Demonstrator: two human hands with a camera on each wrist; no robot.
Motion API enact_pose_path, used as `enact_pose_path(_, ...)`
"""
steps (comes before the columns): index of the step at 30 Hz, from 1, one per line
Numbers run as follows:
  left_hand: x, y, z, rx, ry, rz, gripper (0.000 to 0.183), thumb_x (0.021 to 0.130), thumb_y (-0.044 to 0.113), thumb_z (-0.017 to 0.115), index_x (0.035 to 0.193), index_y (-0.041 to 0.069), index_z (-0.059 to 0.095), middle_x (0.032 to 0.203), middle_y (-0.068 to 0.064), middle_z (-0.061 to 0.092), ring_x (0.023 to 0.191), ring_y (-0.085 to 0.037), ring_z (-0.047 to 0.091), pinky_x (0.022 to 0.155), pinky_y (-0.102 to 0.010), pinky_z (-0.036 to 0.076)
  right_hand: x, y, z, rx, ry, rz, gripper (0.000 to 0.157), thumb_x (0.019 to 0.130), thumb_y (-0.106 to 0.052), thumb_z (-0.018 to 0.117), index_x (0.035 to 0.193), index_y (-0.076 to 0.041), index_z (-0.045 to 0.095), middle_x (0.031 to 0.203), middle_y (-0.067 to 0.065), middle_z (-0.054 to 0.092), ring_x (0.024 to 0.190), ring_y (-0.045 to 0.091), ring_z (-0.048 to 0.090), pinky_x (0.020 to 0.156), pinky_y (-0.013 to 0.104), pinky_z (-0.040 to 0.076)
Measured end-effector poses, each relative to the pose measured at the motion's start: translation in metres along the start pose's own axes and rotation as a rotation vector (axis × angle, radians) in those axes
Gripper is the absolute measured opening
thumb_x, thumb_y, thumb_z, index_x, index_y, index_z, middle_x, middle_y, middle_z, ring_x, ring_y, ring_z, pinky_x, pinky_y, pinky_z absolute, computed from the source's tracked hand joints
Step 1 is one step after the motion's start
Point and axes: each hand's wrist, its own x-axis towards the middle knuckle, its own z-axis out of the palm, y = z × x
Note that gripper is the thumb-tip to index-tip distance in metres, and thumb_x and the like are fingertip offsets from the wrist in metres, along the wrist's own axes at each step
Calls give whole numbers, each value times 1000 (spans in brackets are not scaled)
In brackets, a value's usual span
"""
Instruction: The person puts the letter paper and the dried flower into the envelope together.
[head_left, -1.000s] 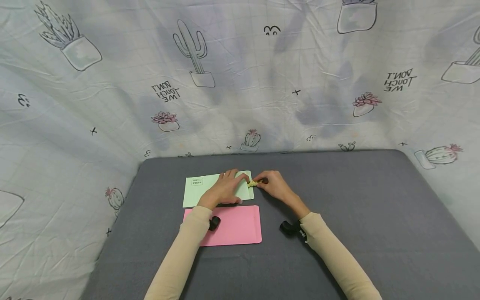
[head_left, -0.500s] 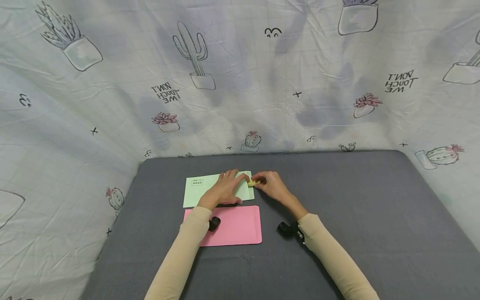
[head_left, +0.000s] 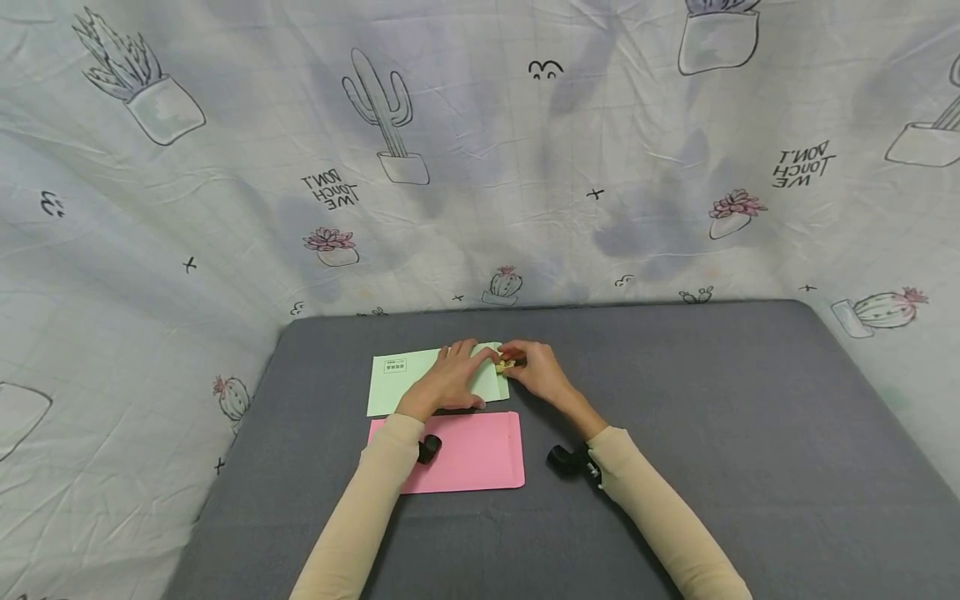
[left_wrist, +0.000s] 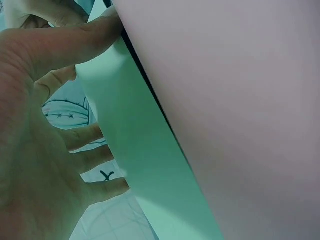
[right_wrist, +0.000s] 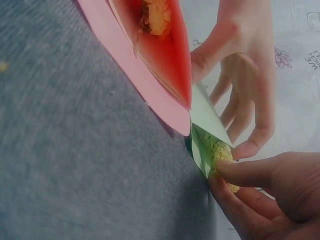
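Note:
A pale green envelope point(head_left: 397, 382) lies on the grey table with its mouth facing right. My left hand point(head_left: 450, 377) spans it, fingers at the far edge and thumb at the near edge; in the right wrist view the index fingertip is at the parted mouth. With thumb and fingers, my right hand point(head_left: 538, 369) pinches a yellow, crinkly dried flower point(right_wrist: 220, 150) that is partly inside the green envelope. The rest of the flower is hidden by the fingers. Nearer to me lies a pink envelope point(head_left: 480, 450), partly under the left wrist.
Inside the pink envelope's open mouth shows an orange dried-flower-like piece point(right_wrist: 159, 17). Black wrist cameras stick out from both sleeves. A cactus-print cloth point(head_left: 480, 167) hangs behind the table point(head_left: 675, 400).
My right hand has moved a little left toward the green envelope's mouth, and less of the yellow flower shows. The left hand and both envelopes have stayed in place.

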Motion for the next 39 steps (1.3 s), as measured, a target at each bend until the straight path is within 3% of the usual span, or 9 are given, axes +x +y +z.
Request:
enact_pose_path(28,1,-2,3,10,-6,-19,69,75,31,86,133,29,48,148,-19,35,139,-38,32,113,-58,23,0,6,-3,58,-14,40,34,82,1,75,115,3,68,100,16,72,91,28,70,79,37,57)
enact_pose_path(34,0,-1,2,16,-6,-10,66,76,30,86,130,29,47,148,-20,35,138,-39,32,112,-58,24,-2,8,-8,55,1,73,29,83,4,73,112,3,69,100,16,72,90,27,71,79,37,56)
enact_pose_path(39,0,-1,2,12,0,0,66,75,29,86,129,28,47,147,-21,36,137,-40,33,112,-59,24,-3,7,-10,75,31,139,20,87,1,70,107,5,71,93,16,73,81,25,71,69,32,57)
